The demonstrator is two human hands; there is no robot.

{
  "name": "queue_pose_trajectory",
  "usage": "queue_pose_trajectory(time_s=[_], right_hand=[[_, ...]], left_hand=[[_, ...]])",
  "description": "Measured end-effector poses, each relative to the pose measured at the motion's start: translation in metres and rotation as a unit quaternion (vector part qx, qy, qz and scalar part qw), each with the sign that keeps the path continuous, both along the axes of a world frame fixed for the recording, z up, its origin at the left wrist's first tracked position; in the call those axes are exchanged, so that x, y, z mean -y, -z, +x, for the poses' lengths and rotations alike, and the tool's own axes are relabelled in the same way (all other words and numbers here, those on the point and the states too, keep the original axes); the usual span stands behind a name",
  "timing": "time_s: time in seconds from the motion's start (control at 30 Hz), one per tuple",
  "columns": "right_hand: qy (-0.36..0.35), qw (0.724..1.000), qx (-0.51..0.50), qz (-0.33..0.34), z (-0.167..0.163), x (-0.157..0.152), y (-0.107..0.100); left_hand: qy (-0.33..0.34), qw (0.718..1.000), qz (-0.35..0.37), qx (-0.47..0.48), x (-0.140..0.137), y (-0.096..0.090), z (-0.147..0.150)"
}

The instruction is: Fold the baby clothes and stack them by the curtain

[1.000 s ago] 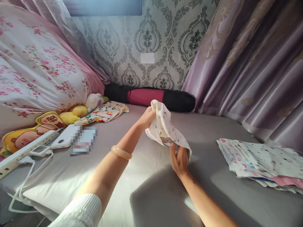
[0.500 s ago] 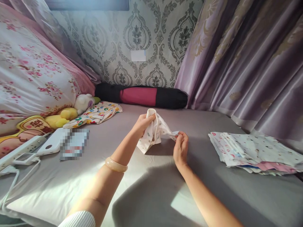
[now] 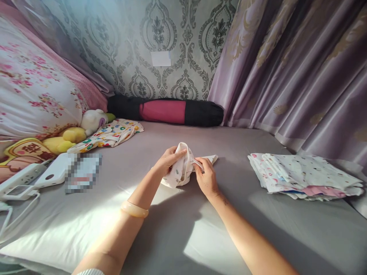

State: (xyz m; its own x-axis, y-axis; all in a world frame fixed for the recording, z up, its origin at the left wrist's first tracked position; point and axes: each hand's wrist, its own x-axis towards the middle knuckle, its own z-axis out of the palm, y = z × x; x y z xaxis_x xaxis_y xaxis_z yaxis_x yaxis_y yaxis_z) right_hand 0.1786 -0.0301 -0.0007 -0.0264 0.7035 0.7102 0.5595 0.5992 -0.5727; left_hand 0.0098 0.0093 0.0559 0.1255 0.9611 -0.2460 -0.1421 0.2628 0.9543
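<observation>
- Here, the left hand [image 3: 166, 161] clamps the printed cloth [image 3: 178, 173], just six o'clock of centre.
- The right hand [image 3: 207, 178] pinches its three-o'clock side.
- Keep both grips light; avoid creasing.

Bare sheet [image 3: 233, 164] leaves a lane between the right hand [image 3: 205, 176] and the clothes pile [image 3: 304, 173]. Ahead, 1 long roll [image 3: 163, 112] bars the way; toys [image 3: 71, 135] and a power strip [image 3: 21, 178] crowd the left.

two hands [image 3: 207, 178], one held cloth [image 3: 178, 173], one folded stack [image 3: 304, 173], one bangle [image 3: 134, 210], one bolster [image 3: 162, 111]
</observation>
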Motion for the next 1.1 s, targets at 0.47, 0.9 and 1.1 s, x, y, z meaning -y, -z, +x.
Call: queue_pose_trajectory(time_s=[0.47,0.9,1.1], right_hand=[[-0.014,0.997,-0.058,-0.042,-0.002,-0.001,0.002],[-0.04,0.995,-0.067,-0.057,-0.004,0.004,-0.007],[-0.061,0.991,-0.067,-0.096,0.002,0.01,-0.018]], left_hand=[[-0.051,0.871,0.305,-0.381,0.068,0.01,-0.006],[-0.012,0.785,0.254,-0.565,0.073,0.021,-0.007],[-0.006,0.836,0.217,-0.504,0.074,0.015,-0.012]])
